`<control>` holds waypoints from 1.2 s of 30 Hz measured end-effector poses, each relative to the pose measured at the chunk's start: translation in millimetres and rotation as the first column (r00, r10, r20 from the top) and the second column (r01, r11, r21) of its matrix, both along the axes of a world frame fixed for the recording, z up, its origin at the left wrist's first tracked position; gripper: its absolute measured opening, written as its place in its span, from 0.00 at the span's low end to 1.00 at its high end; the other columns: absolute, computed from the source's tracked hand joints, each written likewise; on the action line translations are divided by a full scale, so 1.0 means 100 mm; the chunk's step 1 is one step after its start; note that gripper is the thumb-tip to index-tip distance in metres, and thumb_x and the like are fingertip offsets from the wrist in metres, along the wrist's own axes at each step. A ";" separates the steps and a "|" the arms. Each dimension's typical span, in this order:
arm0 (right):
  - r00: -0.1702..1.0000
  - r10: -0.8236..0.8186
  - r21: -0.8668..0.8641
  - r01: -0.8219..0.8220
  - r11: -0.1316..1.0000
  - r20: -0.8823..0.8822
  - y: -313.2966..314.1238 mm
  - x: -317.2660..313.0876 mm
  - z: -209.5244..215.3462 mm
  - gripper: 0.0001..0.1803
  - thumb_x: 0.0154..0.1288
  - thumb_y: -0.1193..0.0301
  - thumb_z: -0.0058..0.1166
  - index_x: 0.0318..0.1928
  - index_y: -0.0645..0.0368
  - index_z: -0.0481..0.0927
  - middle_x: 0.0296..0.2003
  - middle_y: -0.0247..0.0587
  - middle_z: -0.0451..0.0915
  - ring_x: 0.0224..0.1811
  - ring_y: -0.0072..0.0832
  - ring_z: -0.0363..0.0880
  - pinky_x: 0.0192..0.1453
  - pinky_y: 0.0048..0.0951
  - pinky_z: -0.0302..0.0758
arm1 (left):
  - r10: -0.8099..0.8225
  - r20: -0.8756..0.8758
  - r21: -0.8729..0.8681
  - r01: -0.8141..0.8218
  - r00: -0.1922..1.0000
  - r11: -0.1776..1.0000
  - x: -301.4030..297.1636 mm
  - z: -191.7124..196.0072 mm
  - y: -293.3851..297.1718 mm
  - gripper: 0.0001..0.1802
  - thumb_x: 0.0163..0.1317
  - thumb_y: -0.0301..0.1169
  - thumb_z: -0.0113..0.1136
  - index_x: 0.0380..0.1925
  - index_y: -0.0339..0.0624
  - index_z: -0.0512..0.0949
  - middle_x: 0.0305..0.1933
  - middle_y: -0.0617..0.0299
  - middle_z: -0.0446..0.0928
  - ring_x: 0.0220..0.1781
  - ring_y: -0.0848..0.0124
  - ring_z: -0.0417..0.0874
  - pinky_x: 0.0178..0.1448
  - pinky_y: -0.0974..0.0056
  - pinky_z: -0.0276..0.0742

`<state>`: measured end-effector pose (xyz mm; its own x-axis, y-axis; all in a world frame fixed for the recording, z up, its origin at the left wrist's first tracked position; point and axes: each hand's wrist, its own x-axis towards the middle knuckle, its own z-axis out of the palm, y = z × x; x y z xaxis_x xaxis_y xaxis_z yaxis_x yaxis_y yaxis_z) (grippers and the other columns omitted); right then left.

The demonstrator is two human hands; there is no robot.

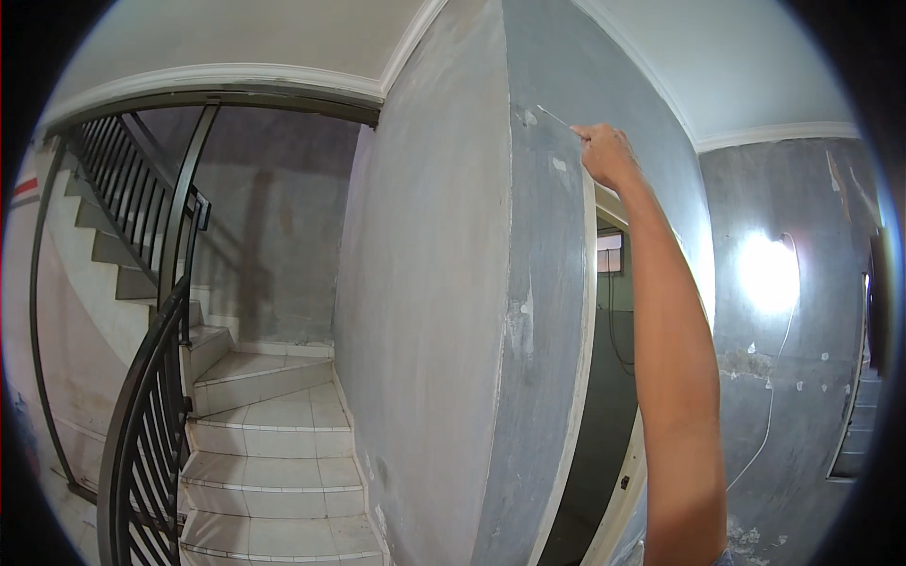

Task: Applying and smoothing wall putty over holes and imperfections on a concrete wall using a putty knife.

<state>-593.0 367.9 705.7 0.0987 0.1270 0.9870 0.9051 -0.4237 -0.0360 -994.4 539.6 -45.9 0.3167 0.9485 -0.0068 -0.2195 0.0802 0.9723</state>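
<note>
Your R hand [609, 157] curls round a slim whitish tool [557, 117]; off-white wall patches [560, 164] remain to its L (L hand unseen, can't tell).

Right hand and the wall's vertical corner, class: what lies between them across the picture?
In the head view, a thin tool held by the right hand, then patchy grey wall.

thin pale tool [557, 117] | slanting up-left | tip near grey, patchy wall [545, 231]

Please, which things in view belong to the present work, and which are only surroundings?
Seems part of work:
- right hand
- thin tool it holds
- grey wall near the tool's tip

Surroundings:
- white-tiled stairs
- dark railing
- bright light
</note>
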 end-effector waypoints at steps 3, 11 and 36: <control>1.000 -0.006 0.095 0.003 0.995 0.027 0.18 0.06 0.10 0.24 0.62 0.76 0.44 0.58 0.45 0.76 0.54 0.47 0.76 0.56 0.44 0.74 0.60 0.41 0.72 | 0.001 -0.021 0.071 0.000 1.000 0.997 -0.01 -0.12 0.03 0.16 0.64 0.38 0.56 0.39 0.37 0.68 0.23 0.54 0.73 0.20 0.63 0.79 0.17 0.63 0.74; 0.998 -0.039 0.125 0.032 0.992 0.052 0.47 0.00 -0.10 0.21 0.64 0.74 0.45 0.58 0.52 0.74 0.55 0.48 0.71 0.58 0.46 0.72 0.61 0.43 0.71 | 0.110 -0.060 -0.108 -0.116 0.992 0.987 -0.10 -0.12 -0.12 0.11 0.65 0.33 0.52 0.40 0.36 0.69 0.25 0.52 0.75 0.21 0.61 0.79 0.18 0.62 0.74; 0.988 -0.151 -0.134 0.153 0.979 0.026 0.01 -0.12 0.02 0.24 0.61 0.76 0.43 0.57 0.43 0.77 0.50 0.45 0.79 0.56 0.41 0.76 0.62 0.39 0.71 | 0.090 -0.037 -0.121 -0.094 0.995 0.988 -0.10 -0.22 -0.07 0.12 0.63 0.32 0.54 0.42 0.39 0.68 0.25 0.52 0.74 0.21 0.62 0.79 0.18 0.64 0.72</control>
